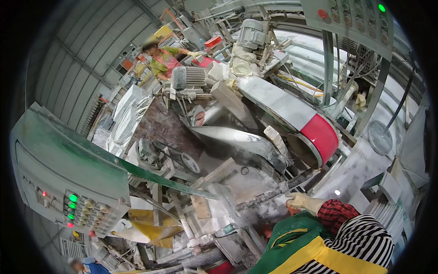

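My right hand (pixel 303 203), in a cream glove, is at the lower right, beside the near end of a dusty machine. A red-and-black plaid cuff (pixel 336 214) and a black-and-white striped sleeve (pixel 368 236) cover the arm. Its fingers point left and are too small and foreshortened to show a grip. A small orange-brown patch shows just under the hand; I cannot make out what it is. Nearest to the hand are a dark metal bar (pixel 269 194) and a belt loop (pixel 322 137) with a red end. My left hand does not show. My green-and-yellow apron (pixel 301 249) fills the bottom.
A control box (pixel 68 173) with lit green and red buttons projects at left; another panel (pixel 349 18) hangs at top right. Electric motors (pixel 188 77) and a curved metal guard (pixel 237 139) stand ahead. A co-worker (pixel 166 61) in a pink apron is beyond; another person shows at lower left.
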Motion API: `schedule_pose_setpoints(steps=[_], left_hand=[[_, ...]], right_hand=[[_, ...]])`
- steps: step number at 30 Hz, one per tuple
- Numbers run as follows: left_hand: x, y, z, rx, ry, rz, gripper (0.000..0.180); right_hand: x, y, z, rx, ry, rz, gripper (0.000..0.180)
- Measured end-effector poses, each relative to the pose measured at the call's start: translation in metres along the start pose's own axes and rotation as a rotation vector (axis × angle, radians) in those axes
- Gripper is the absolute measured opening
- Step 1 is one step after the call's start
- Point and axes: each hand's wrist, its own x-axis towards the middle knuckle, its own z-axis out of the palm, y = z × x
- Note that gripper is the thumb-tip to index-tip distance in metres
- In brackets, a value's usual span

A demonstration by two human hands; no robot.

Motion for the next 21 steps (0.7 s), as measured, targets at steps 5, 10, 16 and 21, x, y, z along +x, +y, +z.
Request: schedule_pose_setpoints(steps=[5, 10, 16, 21], left_hand=[[-0.044, 0.148, 0.102, -0.185, -0.605, 0.222, 0.066], [-0.114, 0.252, 0.183, -0.143, -0.978, 0.821, 0.066], [-0.132, 0.261, 0.189, -0.121, -1.157, 1.183, 0.083], [-0.048, 0.207, 0.157, 0.040, -0.909, 0.971, 0.072]], right_hand=[[0.024, -0.073, 0.056, 0.396, -0.237, -0.171, 0.051], [-0.073, -0.214, 0.100, 0.580, -0.241, -0.339, 0.065], [-0.041, -0.189, 0.029, 0.518, 0.280, -0.589, 0.067], [-0.020, -0.186, -0.099, 0.859, 0.652, -0.748, 0.089]])
